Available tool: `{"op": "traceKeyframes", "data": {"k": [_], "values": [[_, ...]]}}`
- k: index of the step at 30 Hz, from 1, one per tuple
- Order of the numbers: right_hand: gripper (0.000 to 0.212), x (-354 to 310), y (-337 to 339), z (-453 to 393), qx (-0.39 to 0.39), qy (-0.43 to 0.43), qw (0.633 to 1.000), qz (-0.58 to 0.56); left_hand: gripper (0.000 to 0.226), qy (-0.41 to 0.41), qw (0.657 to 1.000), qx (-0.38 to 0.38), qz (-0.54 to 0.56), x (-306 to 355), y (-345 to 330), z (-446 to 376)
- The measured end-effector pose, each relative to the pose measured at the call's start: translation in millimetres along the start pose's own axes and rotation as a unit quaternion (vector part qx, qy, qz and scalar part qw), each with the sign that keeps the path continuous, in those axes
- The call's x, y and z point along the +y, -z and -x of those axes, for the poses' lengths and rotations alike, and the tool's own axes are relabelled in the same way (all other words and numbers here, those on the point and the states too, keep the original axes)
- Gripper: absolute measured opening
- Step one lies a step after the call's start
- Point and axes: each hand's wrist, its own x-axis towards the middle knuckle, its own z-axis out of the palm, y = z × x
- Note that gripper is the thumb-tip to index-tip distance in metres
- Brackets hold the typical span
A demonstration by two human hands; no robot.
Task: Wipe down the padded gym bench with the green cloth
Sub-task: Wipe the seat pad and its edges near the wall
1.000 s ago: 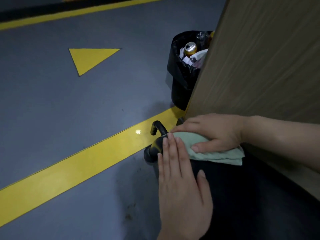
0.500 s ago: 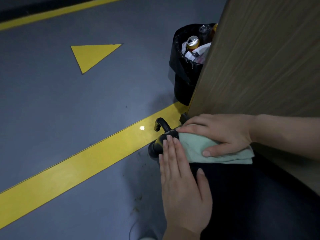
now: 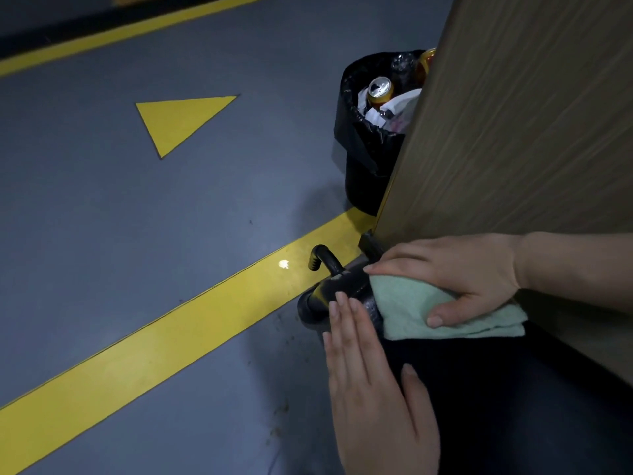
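green cloth [image 3: 424, 308] pinned on black padded bench [image 3: 496, 389] by right hand [image 3: 459, 272], left hand [image 3: 373, 382] laid flat alongside, no writing legible on binned can [image 3: 379, 89]

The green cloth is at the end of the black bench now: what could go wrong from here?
The folded green cloth under the right hand sits at the black padded bench end, so it may slide onto the black metal handle instead. The wooden panel is close; knuckles might scrape it. The left hand lies flat nearby and could block the next stroke.
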Motion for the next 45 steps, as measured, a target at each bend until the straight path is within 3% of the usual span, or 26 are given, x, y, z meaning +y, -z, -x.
{"op": "traceKeyframes", "data": {"k": [6, 12, 23, 29, 36, 40, 45], "values": [[0.085, -1.8, 3.5, -21.2, -0.017, 0.046, 0.999, 0.020, 0.088, 0.006, 1.000, 0.025, 0.012, -1.7, -0.5, -1.0], [0.075, -14.3, 3.1, -29.6, 0.021, 0.091, 0.994, 0.056, 0.085, 0.023, 0.998, 0.053, 0.031, 2.0, 1.7, 0.9], [0.078, -4.1, 1.6, -0.6, 0.002, -0.002, 1.000, -0.001, 0.084, 0.019, 0.999, 0.029, 0.012, 2.7, 4.0, 6.0], [0.078, -14.5, 3.8, -14.0, -0.021, 0.012, 0.999, 0.039, 0.084, 0.115, 0.993, -0.007, -0.017, 3.7, 0.1, 9.3], [0.076, -24.2, 2.5, -18.1, 0.009, 0.029, 0.996, 0.083, 0.077, 0.085, 0.996, -0.010, -0.027, -1.8, -1.1, 14.9], [0.076, -17.2, 0.2, 3.2, 0.025, 0.000, 0.999, 0.037, 0.075, 0.052, 0.998, -0.025, -0.035, -6.1, 1.0, 19.3], [0.076, -13.1, -1.9, 12.0, -0.010, -0.049, 0.999, -0.005, 0.096, 0.053, 0.997, -0.035, -0.048, -1.5, 3.7, 21.0]]}}
